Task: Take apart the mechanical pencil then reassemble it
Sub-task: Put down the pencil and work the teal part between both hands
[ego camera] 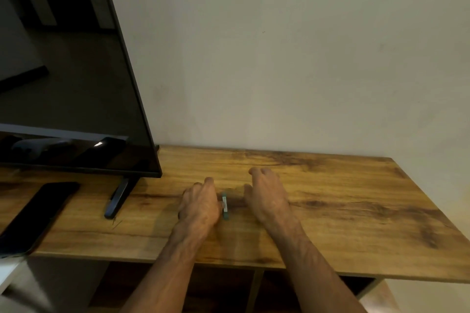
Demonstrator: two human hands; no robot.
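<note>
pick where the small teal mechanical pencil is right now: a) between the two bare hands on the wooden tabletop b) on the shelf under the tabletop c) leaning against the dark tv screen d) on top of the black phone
A: the small teal mechanical pencil shows in the gap between the left hand and the right hand, over the wooden tabletop, apart from the phone and TV.

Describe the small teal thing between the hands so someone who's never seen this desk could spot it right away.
Start at the wooden desk beside the dark monitor; the two hands rest near its middle. In the gap between the left hand and right hand sits the mechanical pencil, a short teal piece with a pale label. It is the only coloured item there; the phone far left is black.
</note>
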